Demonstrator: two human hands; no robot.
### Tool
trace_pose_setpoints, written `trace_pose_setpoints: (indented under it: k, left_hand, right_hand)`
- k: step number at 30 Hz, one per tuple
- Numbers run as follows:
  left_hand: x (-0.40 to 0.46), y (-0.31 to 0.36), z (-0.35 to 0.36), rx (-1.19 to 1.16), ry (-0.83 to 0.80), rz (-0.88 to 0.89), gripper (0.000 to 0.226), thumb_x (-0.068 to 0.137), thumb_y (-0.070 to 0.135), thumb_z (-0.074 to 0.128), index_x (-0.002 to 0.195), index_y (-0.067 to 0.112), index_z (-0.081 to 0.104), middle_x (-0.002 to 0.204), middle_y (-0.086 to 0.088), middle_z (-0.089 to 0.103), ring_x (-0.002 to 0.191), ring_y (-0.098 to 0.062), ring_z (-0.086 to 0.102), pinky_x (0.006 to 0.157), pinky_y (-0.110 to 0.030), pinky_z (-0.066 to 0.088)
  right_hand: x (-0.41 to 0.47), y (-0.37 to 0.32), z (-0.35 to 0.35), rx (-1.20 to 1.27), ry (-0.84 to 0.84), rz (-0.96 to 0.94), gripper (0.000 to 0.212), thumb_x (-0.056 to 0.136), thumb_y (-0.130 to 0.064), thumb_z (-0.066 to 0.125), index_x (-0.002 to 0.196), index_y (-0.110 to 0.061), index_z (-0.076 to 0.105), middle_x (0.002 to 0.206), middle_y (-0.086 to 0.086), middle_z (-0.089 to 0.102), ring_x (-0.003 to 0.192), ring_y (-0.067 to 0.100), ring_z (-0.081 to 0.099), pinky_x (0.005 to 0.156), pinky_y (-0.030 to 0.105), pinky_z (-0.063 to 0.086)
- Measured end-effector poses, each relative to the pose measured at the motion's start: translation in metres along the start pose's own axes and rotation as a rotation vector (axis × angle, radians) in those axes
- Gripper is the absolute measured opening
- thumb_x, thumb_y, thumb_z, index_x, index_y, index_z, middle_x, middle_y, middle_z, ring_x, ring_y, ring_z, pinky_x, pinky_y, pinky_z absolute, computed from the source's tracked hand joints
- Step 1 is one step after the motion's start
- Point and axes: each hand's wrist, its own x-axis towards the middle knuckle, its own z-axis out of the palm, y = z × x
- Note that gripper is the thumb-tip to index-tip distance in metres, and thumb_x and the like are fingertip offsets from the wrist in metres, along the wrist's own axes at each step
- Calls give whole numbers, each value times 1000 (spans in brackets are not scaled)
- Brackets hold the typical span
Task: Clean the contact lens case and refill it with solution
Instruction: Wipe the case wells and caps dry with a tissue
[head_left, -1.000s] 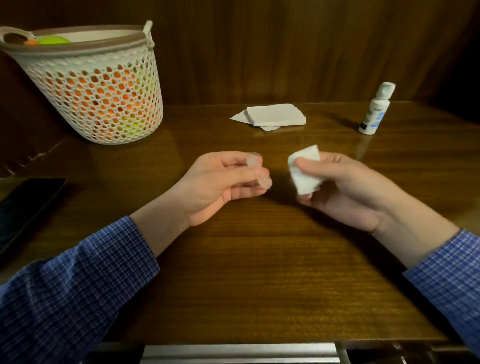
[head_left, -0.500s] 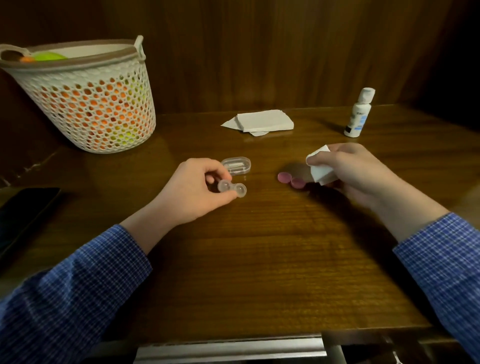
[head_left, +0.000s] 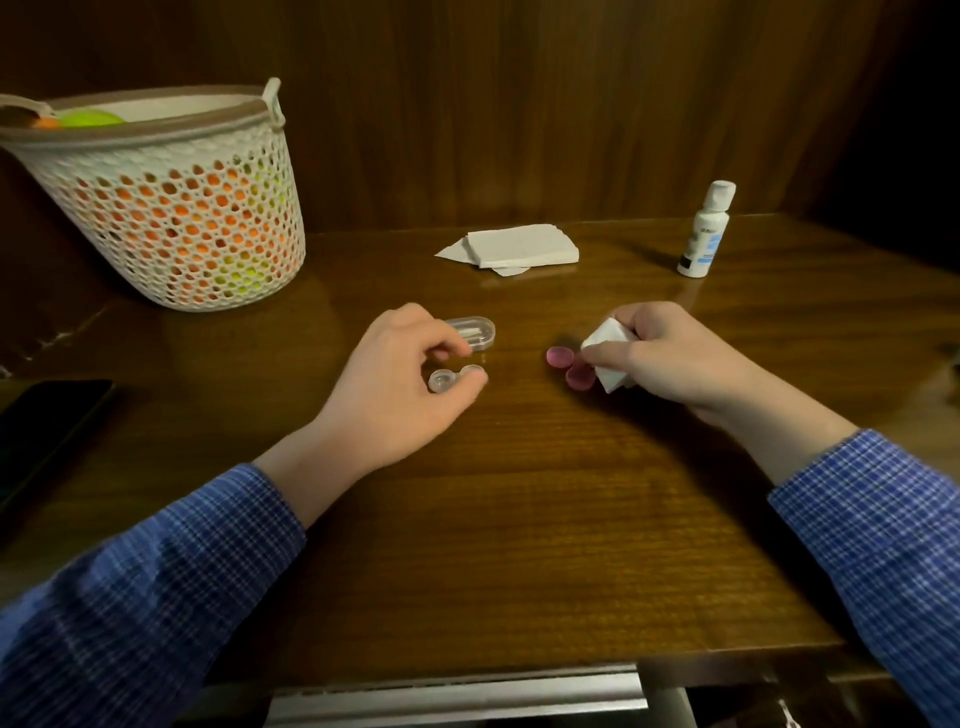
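My left hand (head_left: 400, 384) pinches a clear two-well contact lens case (head_left: 451, 378) down at the wooden table (head_left: 519, 519), with both wells uncapped. Two pink caps (head_left: 569, 366) lie on the table just right of it. A folded white tissue (head_left: 609, 358) is gripped in my right hand (head_left: 665, 353), whose fingertips reach down to the caps. The white solution bottle (head_left: 705, 231) stands upright at the back right, lid closed.
A small clear oblong box (head_left: 474, 330) lies just behind my left hand. A stack of white tissues (head_left: 514, 247) sits at the back centre. A white mesh basket (head_left: 166, 208) stands back left. A dark phone (head_left: 47, 431) lies at the left edge.
Both hands came down from mid-air to the table. The left brought the lens case down to the surface. The right moved with the tissue to the pink caps.
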Motion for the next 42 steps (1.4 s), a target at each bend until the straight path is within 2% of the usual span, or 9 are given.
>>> trace_pose_setpoints:
  k: [7, 12, 14, 17, 21, 25, 31, 37, 42]
  left_hand:
    - [-10, 35, 29, 80, -173, 128, 55, 84, 66, 54, 127, 34, 66, 99, 22, 53, 96, 2, 50, 78, -12, 37]
    - [2, 47, 46, 94, -137, 89, 59, 87, 62, 64, 135, 27, 63, 102, 15, 52, 100, -3, 47, 72, -11, 31]
    - [6, 54, 51, 89, -142, 73, 52, 89, 58, 67, 127, 24, 65, 96, 14, 49, 95, -5, 47, 68, -13, 31]
    - [9, 60, 53, 99, -159, 47, 27, 89, 56, 67, 89, 31, 56, 86, 15, 45, 80, -7, 48, 63, -17, 34]
    - [11, 55, 55, 53, -181, 14, 22, 92, 49, 68, 86, 28, 63, 90, 13, 50, 80, -6, 53, 67, -21, 45]
    - [10, 54, 53, 10, -187, 42, 16, 91, 44, 70, 93, 28, 70, 89, 13, 58, 82, -6, 59, 72, -26, 55]
    - [9, 48, 50, -252, -110, -46, 17, 88, 21, 80, 104, 25, 77, 68, 12, 68, 65, 6, 63, 60, -5, 48]
    - [11, 46, 49, -498, -92, -80, 23, 85, 16, 83, 106, 25, 80, 79, 3, 74, 71, -16, 70, 65, -22, 60]
    - [12, 46, 45, -592, -57, -67, 30, 84, 12, 84, 112, 19, 79, 86, 5, 77, 80, -14, 74, 70, -23, 61]
  right_hand:
    - [-6, -3, -3, 198, -133, -50, 7, 90, -26, 76, 85, -28, 80, 85, -13, 78, 92, 10, 70, 72, 26, 50]
    - [-2, 2, -6, 328, -78, -30, 7, 94, -25, 72, 100, -26, 75, 86, -10, 78, 91, 12, 70, 70, 26, 52]
    - [-3, 1, -5, 307, -96, -35, 11, 96, -21, 70, 106, -20, 70, 83, -10, 78, 79, 7, 73, 63, 22, 54]
    - [-3, 0, -5, 364, -130, -1, 20, 93, -11, 71, 111, -13, 64, 81, -5, 79, 75, 6, 76, 58, 20, 57]
    - [-4, 0, -8, 360, -147, 1, 40, 86, -1, 77, 117, -19, 61, 97, 5, 79, 88, 16, 78, 67, 25, 61]
    - [-4, 2, -9, 210, -137, -25, 19, 89, -14, 77, 103, -25, 73, 92, -6, 78, 94, 12, 71, 73, 24, 58]
    - [-6, 1, -9, 170, -196, -68, 16, 90, -11, 75, 102, -20, 72, 89, -5, 79, 84, 13, 72, 67, 23, 56]
    - [-11, -2, -2, 213, -163, -192, 31, 73, -27, 86, 100, -19, 75, 95, -1, 79, 89, 15, 76, 73, 27, 63]
    - [-10, 1, -3, 281, -157, -210, 29, 64, -34, 85, 88, -20, 80, 93, 2, 79, 85, 15, 75, 70, 26, 61]
